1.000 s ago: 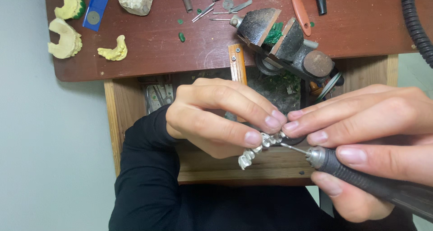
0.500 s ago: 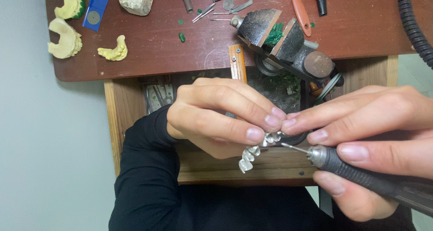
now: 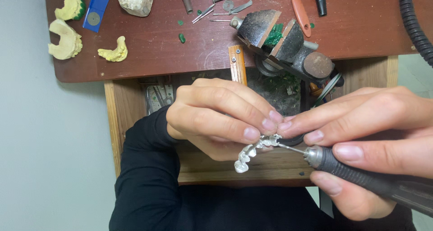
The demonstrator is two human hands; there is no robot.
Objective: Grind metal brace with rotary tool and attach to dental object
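Grinding in progress at centre frame: left hand [image 3: 216,118] pinches a curved silver metal dental framework [image 3: 255,150], fingers closed together on its upper end, thumb underneath and mostly hidden. The framework arcs down and to the left from the fingertips; its lower end hangs free, just above the front edge of the wooden drawer [image 3: 112,123].

Right hand [image 3: 374,136], right of centre, is wrapped around a dark rotary handpiece [image 3: 361,177], fingers clamped on the barrel in a pen-like grip. The index fingertip reaches across and touches the left fingertips, apparently as a brace. The thin bur [image 3: 291,148] points left, and its tip meets the framework just below the left fingertips. Whether the bur is spinning, I cannot tell.

Judgement: the step in hand is trimming or smoothing the metal surface near the held end. Contact is established, so this looks like mid-pass rather than set-up. The next move calls for light, steady pressure with the two hands kept braced together, and a small rotation of the framework to present an adjoining surface. The bur sits very near the fingertips, so a slip is the main risk.

Bench [image 3: 180,50], upper frame: small bench vise [image 3: 284,41] with green wax bits at upper centre; yellow plaster casts [image 3: 67,37] and a blue case [image 3: 97,10] at upper left; loose burs [image 3: 212,5] at top centre.
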